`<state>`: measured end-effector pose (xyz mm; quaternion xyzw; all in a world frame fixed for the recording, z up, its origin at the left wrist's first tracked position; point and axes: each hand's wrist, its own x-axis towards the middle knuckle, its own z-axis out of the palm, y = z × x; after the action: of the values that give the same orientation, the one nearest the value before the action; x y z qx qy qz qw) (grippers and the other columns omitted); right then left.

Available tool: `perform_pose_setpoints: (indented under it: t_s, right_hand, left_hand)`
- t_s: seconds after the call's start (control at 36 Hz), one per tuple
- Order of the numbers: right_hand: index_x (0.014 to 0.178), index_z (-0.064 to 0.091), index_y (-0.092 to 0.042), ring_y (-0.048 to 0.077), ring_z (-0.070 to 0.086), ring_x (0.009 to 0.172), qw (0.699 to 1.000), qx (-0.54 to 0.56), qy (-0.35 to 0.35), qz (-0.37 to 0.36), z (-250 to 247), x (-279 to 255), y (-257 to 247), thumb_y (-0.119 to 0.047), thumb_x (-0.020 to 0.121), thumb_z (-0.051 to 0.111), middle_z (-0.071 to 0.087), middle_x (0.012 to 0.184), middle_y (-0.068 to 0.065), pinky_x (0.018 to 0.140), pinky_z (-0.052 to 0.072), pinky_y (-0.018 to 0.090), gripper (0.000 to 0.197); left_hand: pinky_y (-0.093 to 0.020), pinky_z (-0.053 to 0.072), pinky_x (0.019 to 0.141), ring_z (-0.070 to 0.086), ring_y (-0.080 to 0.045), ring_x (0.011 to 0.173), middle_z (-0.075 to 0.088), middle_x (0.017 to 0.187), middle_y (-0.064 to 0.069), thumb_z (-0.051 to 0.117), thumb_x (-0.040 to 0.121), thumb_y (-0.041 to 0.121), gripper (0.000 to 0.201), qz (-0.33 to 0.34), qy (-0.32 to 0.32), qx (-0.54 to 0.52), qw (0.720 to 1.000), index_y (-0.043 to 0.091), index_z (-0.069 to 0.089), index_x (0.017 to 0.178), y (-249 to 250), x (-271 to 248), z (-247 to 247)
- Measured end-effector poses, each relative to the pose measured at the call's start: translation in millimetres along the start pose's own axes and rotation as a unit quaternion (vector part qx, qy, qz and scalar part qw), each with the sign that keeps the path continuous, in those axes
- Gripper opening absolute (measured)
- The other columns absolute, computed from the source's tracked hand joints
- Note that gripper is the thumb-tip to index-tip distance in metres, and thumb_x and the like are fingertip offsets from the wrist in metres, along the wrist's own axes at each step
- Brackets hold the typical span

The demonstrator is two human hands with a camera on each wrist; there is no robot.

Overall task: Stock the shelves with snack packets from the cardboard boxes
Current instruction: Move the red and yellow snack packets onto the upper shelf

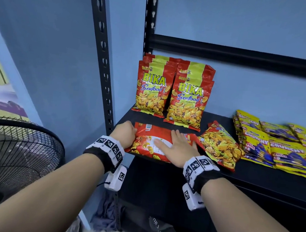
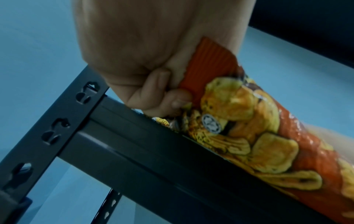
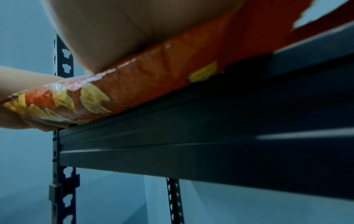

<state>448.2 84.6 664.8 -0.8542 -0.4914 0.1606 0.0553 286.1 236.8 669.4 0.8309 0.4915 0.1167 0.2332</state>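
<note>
Evidently light, crackly and crushable, the red packet point(image 1: 151, 143) lies on the shelf point(image 1: 253, 176); left hand point(image 1: 124, 132) pinches its end seam, right hand point(image 1: 175, 145) flat on top.

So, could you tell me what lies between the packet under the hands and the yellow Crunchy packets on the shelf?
In the head view, one Bika packet lies flat and askew between the held packet and the Crunchy packets.

Even, bright light in the head view, with glare on the standing seafood packets point(image 1: 170, 91) and blur at the right edge. Both wrist views are dimmer, bluish, soft with blur.
</note>
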Motion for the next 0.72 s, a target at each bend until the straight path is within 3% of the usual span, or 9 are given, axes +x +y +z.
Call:
perform_pose_setpoints:
  t_s: [0.08, 0.22, 0.36, 0.44, 0.5, 0.58, 0.72]
  right_hand:
    - [0.163, -0.005, -0.023, 0.012, -0.007, 0.157, 1.000, 0.005, 0.000, 0.014, 0.7, -6.2, 12.2, -0.100, 0.070, 0.000, -0.012, 0.170, -0.007, 0.125, 0.000, 0.053, 0.121]
    - [0.163, -0.005, -0.022, 0.011, -0.007, 0.156, 1.000, -0.002, 0.006, 0.018, 2.1, -11.2, 16.7, -0.095, 0.076, 0.001, -0.011, 0.170, -0.006, 0.124, 0.002, 0.052, 0.113]
    - [0.163, -0.005, -0.022, 0.011, -0.007, 0.156, 1.000, 0.008, 0.016, 0.000, 3.7, -10.8, 21.4, -0.095, 0.076, 0.002, -0.010, 0.170, -0.006, 0.126, 0.002, 0.053, 0.114]
    - [0.163, -0.004, -0.023, 0.010, -0.007, 0.156, 0.999, 0.021, 0.023, -0.015, 5.8, -12.1, 27.9, -0.092, 0.082, 0.006, -0.009, 0.170, -0.006, 0.126, 0.002, 0.050, 0.107]
    - [0.164, -0.001, -0.023, 0.010, -0.004, 0.156, 0.999, 0.034, 0.030, -0.022, 6.5, -12.6, 31.7, -0.089, 0.086, 0.009, -0.006, 0.171, -0.007, 0.126, 0.002, 0.048, 0.102]
    - [0.164, 0.009, -0.025, 0.010, 0.002, 0.157, 0.996, 0.072, 0.048, -0.030, 4.9, -15.0, 34.0, -0.083, 0.092, 0.018, 0.003, 0.171, -0.007, 0.126, 0.007, 0.045, 0.093]
    - [0.160, 0.031, -0.028, 0.015, 0.021, 0.154, 0.972, 0.212, 0.092, -0.035, 0.5, -26.9, 40.2, -0.063, 0.101, 0.040, 0.023, 0.167, -0.009, 0.123, 0.016, 0.034, 0.068]
  left_hand:
    - [-0.034, 0.041, 0.073, 0.057, -0.025, 0.087, 0.067, 0.109, -0.015, 0.045, 0.107, 0.028, 0.027, -0.003, 0.005, -0.004, 1.000, 0.005, 0.057, 0.110, -0.6, 0.5, 0.5]
    - [-0.038, 0.050, 0.080, 0.065, -0.032, 0.104, 0.066, 0.113, -0.015, 0.042, 0.108, 0.025, 0.027, 0.021, 0.002, 0.056, 0.998, 0.002, 0.055, 0.117, 5.6, -4.3, -2.4]
    - [-0.036, 0.048, 0.074, 0.061, -0.029, 0.087, 0.067, 0.104, -0.012, 0.048, 0.105, 0.033, 0.024, 0.018, 0.033, 0.047, 0.998, 0.010, 0.055, 0.106, 5.0, -7.3, -7.7]
    - [-0.037, 0.051, 0.083, 0.063, -0.028, 0.098, 0.063, 0.109, -0.007, 0.056, 0.101, 0.037, 0.029, 0.036, 0.076, 0.039, 0.996, 0.013, 0.055, 0.117, 5.1, -14.9, -15.4]
    - [-0.037, 0.050, 0.087, 0.062, -0.025, 0.103, 0.060, 0.117, -0.006, 0.058, 0.100, 0.040, 0.034, 0.071, 0.105, 0.036, 0.991, 0.015, 0.056, 0.122, 6.2, -20.6, -17.2]
    - [-0.033, 0.048, 0.088, 0.057, -0.017, 0.104, 0.055, 0.114, 0.003, 0.060, 0.096, 0.047, 0.036, 0.158, 0.126, 0.019, 0.979, 0.021, 0.060, 0.121, 14.1, -34.1, -11.9]
    - [-0.035, 0.043, 0.106, 0.047, -0.013, 0.121, 0.056, 0.124, 0.007, 0.066, 0.085, 0.063, 0.056, 0.320, 0.042, 0.068, 0.944, 0.028, 0.061, 0.129, 31.9, -54.4, 10.1]
